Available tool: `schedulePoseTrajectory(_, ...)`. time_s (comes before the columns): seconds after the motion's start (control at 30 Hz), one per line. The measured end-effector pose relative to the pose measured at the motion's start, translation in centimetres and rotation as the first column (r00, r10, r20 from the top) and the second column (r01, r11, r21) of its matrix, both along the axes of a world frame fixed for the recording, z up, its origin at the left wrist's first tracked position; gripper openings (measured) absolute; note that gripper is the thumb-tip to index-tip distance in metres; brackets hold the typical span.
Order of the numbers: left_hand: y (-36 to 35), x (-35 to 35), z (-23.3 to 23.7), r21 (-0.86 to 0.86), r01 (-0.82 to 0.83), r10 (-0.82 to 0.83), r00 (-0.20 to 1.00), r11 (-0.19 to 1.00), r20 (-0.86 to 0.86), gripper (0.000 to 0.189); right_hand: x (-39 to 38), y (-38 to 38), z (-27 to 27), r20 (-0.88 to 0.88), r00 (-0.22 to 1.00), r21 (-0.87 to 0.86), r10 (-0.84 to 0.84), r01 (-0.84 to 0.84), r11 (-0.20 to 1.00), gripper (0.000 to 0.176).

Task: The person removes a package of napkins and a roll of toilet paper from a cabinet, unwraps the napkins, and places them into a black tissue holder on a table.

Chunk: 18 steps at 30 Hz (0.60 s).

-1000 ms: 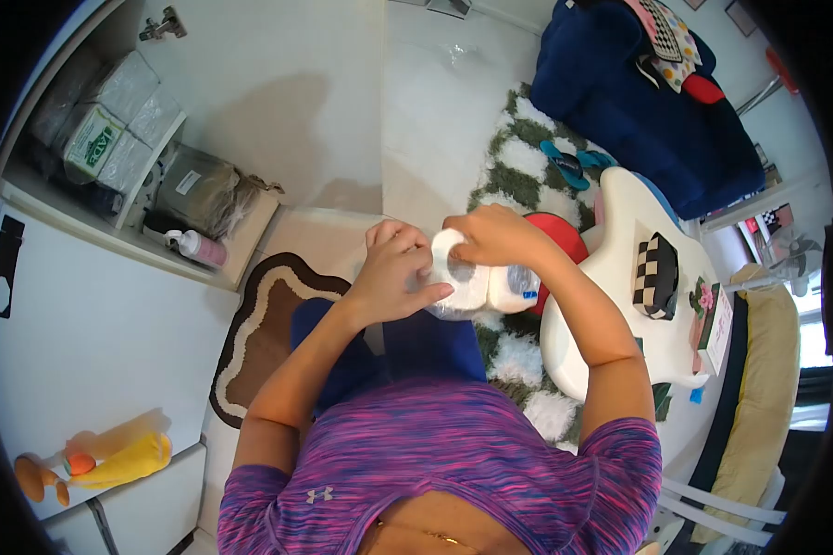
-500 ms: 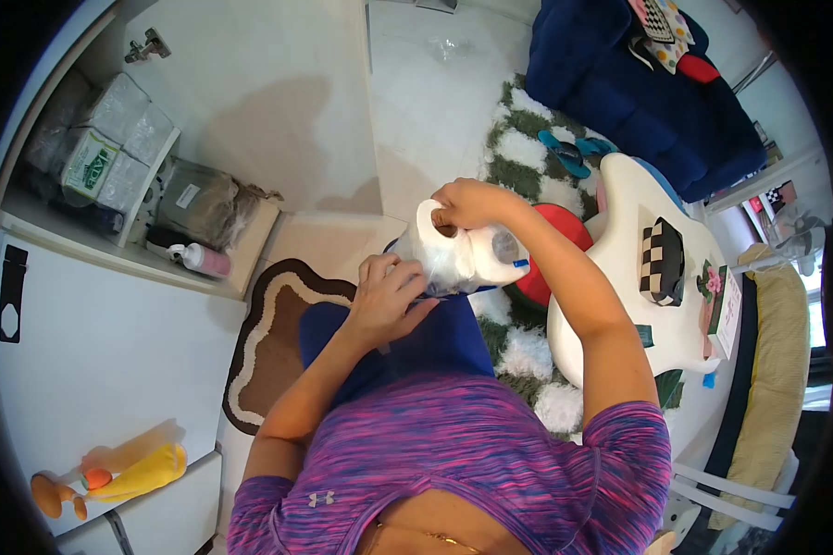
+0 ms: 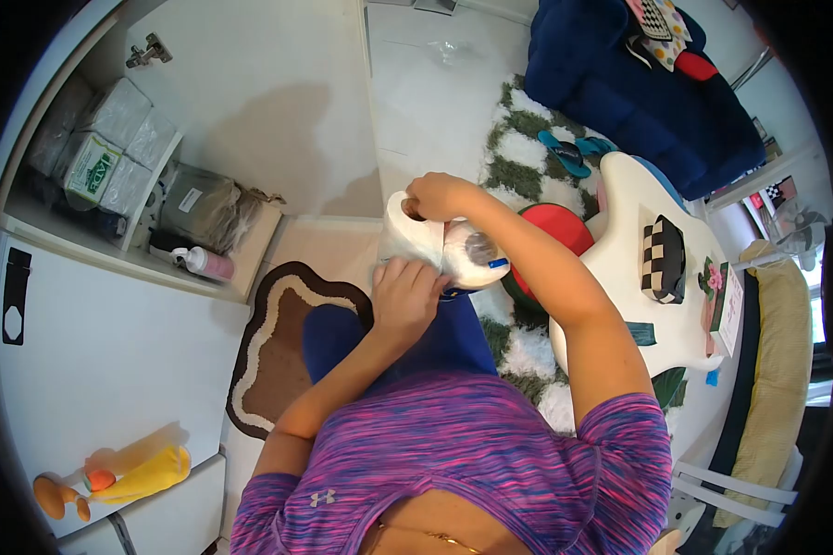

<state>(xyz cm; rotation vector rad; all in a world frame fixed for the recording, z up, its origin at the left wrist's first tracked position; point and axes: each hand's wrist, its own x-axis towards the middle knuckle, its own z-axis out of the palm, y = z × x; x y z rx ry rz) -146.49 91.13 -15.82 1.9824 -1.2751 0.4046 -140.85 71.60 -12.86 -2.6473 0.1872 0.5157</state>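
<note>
Above my lap are two white paper rolls side by side, partly covered in clear plastic. My right hand pinches the rim of the left paper roll, its fingers reaching into the core. The other paper roll has plastic over its end and a small blue mark. My left hand presses against the near side of the rolls, fingers bent over the wrapping. Its thumb is partly hidden, and so is the underside of the rolls.
To the left stands an open cabinet holding wrapped tissue packs, a plastic-wrapped bundle and a pink-white bottle. A brown mat lies on the floor. At right are a white table, a red round seat and a blue sofa.
The rolls and my right hand have shifted left. My left hand has moved right and slightly down along the wrapping, and its fingers are more bunched.
</note>
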Motion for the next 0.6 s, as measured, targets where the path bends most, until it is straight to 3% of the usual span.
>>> schedulePoseTrajectory(0.07, 1.3, 0.3, -2.5, -0.029, -0.005, 0.006, 1.0, 1.0, 0.019, 0.017, 0.5, -0.6, 0.6, -0.112, 0.99, 0.112, -0.08, 0.093, 0.989, 0.035)
schedulePoseTrajectory(0.23, 2.7, 1.2, -2.9, 0.05, -0.055, 0.055, 0.998, 0.997, 0.007, 0.032, 0.0, -1.0, 3.3, -0.116, 0.993, 0.215, 0.016, 0.009, 0.977, 0.041)
schedulePoseTrajectory(0.27, 3.3, 1.7, -3.3, 0.007, 0.006, -0.006, 0.999, 1.0, -0.041, 0.05, -0.5, -0.9, 4.2, -0.126, 0.992, 0.21, 0.019, 0.008, 0.978, 0.042)
schedulePoseTrajectory(0.33, 3.0, 2.4, -4.5, -0.294, 0.046, -0.1, 0.98, 0.955, -0.171, 0.099, -1.9, -1.6, 5.4, -0.142, 0.99, 0.419, -0.018, 0.076, 0.905, 0.039)
schedulePoseTrajectory(0.4, 1.7, 4.6, -6.4, -0.319, 0.164, -0.321, 0.777, 0.934, -0.541, 0.11, -3.3, -2.3, 4.9, -0.095, 0.994, 0.586, 0.048, 0.017, 0.81, 0.035)
schedulePoseTrajectory(0.47, 2.0, 5.8, -7.1, -0.165, 0.23, -0.267, 0.543, 0.959, -0.796, 0.111, -5.4, -1.7, 5.8, -0.106, 0.993, 0.567, -0.051, 0.102, 0.817, 0.03)
schedulePoseTrajectory(0.53, 2.4, 6.1, -6.6, -0.04, 0.194, -0.176, 0.757, 0.98, -0.629, 0.111, -7.2, -2.4, 6.6, -0.011, 0.989, 0.481, -0.147, 0.134, 0.866, 0.028)
schedulePoseTrajectory(0.6, 1.9, 5.7, -6.5, 0.061, 0.112, -0.069, 0.876, 0.992, -0.477, 0.108, -10.5, -4.4, 7.5, 0.154, 0.962, 0.379, -0.226, 0.154, 0.913, 0.027)
